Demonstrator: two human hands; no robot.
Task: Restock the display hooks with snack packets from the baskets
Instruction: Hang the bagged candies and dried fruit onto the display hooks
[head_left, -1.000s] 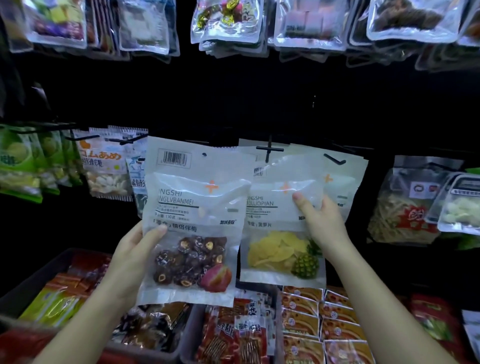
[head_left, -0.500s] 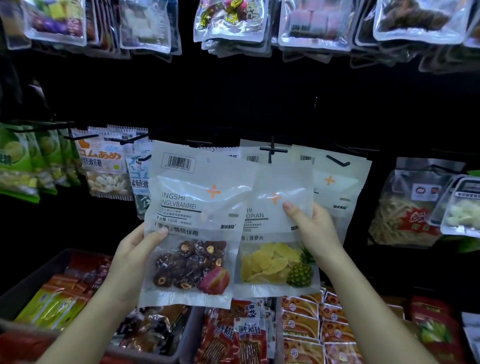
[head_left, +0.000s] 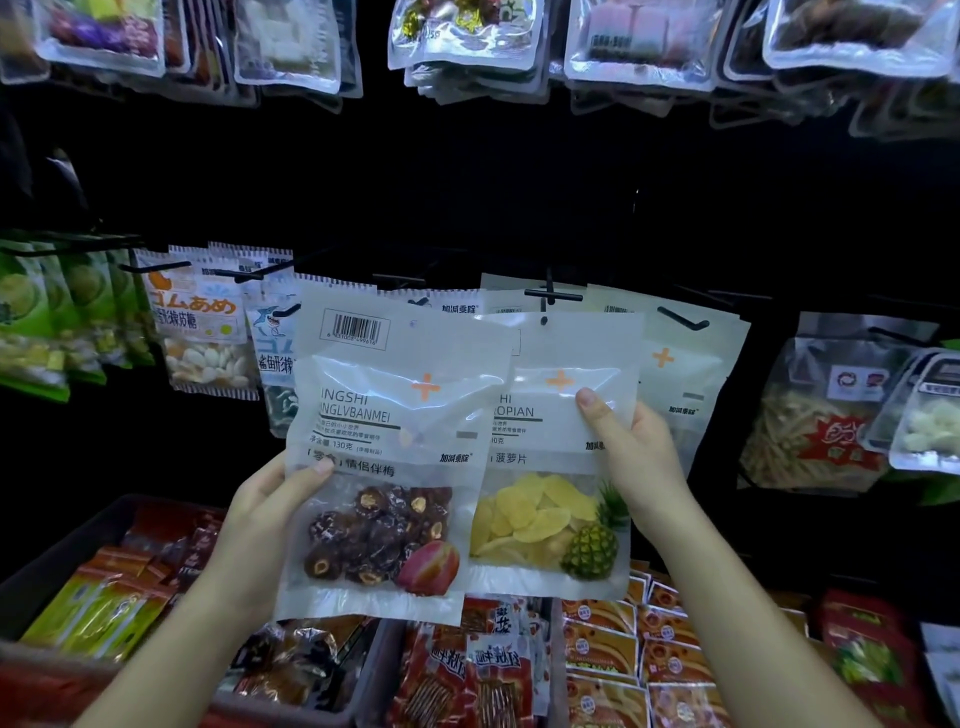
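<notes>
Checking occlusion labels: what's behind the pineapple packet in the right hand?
Behind the pineapple packet, held by the right hand, hang white packets on black hooks; only their top edges and one right side show. How many hang there is covered.

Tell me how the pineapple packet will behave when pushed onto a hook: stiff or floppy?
Probably floppy: the pineapple packet is thin glossy film, wrinkled near the right hand. Likely bottom-heavy, since the slices sit low. Shiny film may slip.

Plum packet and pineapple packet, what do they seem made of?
The plum packet looks like thin plastic film: frosted white above, glossy clear window showing fruit below. The pineapple packet seems the same film, given glare streaks and soft creases.
</notes>
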